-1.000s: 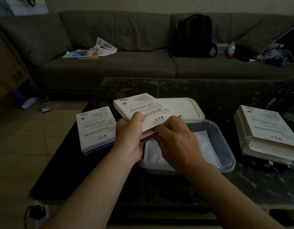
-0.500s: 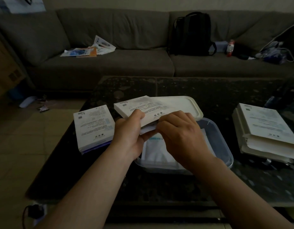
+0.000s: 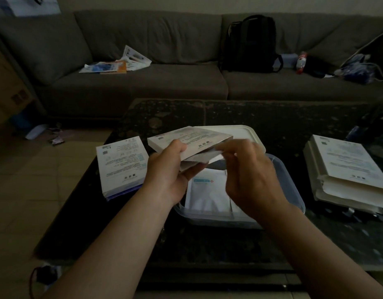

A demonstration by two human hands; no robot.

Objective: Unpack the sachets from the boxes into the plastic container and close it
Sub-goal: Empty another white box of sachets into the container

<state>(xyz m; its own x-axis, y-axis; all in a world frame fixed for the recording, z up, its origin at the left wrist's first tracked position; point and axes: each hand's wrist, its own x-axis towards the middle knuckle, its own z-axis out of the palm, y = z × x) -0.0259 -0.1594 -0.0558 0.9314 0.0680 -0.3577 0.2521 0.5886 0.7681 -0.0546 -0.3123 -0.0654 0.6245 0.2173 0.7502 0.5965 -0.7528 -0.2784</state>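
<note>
Dim counter (image 3: 272, 130), box (image 3: 186, 140) held over the plastic container (image 3: 294, 190). Left hand (image 3: 167, 175) clamps the box; right hand (image 3: 248, 178) pinches its blurred open end. Risk: sachets (image 3: 207, 190) sliding out, missing the container.

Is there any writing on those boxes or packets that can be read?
None can be quoted.
Held box: upside-down print, blurred.
Box on the left: small print and square codes, too small.
Stack on the right: print too small.
Sachet in the container: blue label, unreadable.
</note>
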